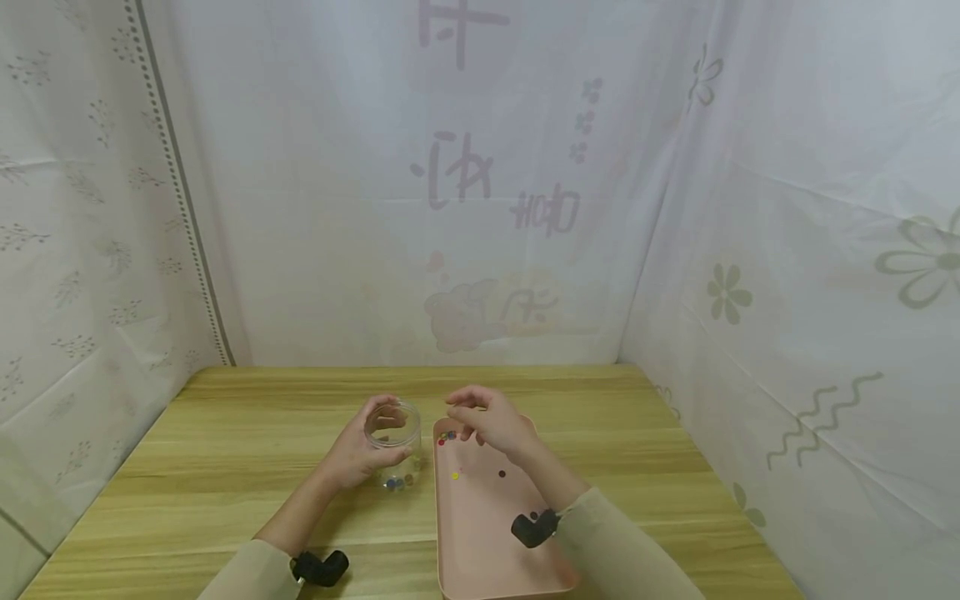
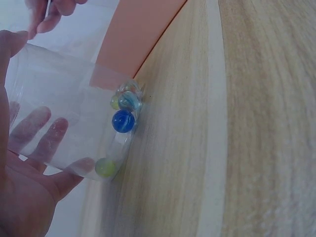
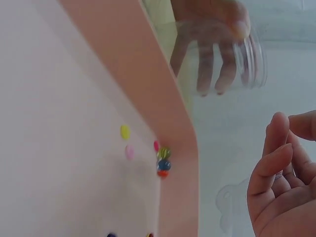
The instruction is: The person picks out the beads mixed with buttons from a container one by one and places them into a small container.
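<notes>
My left hand (image 1: 358, 448) grips a clear round jar (image 1: 406, 457), tilted, with its mouth toward the upper left in the left wrist view. Several glass marbles, among them a dark blue one (image 2: 123, 121) and a yellow-green one (image 2: 104, 167), lie at its base. Above the far left part of the pink tray (image 1: 480, 550) hovers my right hand (image 1: 487, 423), fingers bent, thumb and forefinger close together at the tips. Whether something small sits between them is hidden. A yellow disc (image 1: 455, 476) and a dark disc (image 1: 502, 474) lie in the tray.
At the tray's far left corner, marbles, one of them blue (image 3: 164, 165), cluster beside a small red piece (image 3: 156, 145). A pink disc (image 3: 129, 151) lies close by. The tray's raised rim stands to the jar's right on the wooden table (image 1: 247, 442). White curtains (image 1: 337, 208) enclose the table.
</notes>
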A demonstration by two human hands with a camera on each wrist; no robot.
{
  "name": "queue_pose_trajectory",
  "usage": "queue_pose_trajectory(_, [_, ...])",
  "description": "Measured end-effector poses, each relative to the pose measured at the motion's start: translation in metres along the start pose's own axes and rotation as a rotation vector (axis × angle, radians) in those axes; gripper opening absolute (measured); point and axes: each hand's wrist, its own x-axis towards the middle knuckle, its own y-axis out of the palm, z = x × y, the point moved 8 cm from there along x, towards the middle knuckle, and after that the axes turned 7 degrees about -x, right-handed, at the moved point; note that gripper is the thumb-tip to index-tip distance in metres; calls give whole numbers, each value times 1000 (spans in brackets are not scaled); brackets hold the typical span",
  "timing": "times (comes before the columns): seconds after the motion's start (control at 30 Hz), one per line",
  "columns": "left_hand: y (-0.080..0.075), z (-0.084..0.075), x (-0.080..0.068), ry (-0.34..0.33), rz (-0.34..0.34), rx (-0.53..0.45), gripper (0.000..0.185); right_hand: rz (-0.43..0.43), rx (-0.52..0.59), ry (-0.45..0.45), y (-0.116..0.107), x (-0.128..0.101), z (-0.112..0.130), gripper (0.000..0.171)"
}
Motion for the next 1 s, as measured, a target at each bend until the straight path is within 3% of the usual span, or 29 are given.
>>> queue_pose_trajectory(0.53, [1, -1, -1, 20, -5, 14, 77, -76, -12, 72, -27, 2, -34, 26])
queue_pose_trajectory(0.77, [0, 0, -1, 22, -1, 18, 78, -76, -15, 93, -21, 8, -37, 33])
queue_pose_trajectory(1.0, [1, 0, 0, 31, -5, 12, 77, -55, 19, 133, -2, 14, -43, 36])
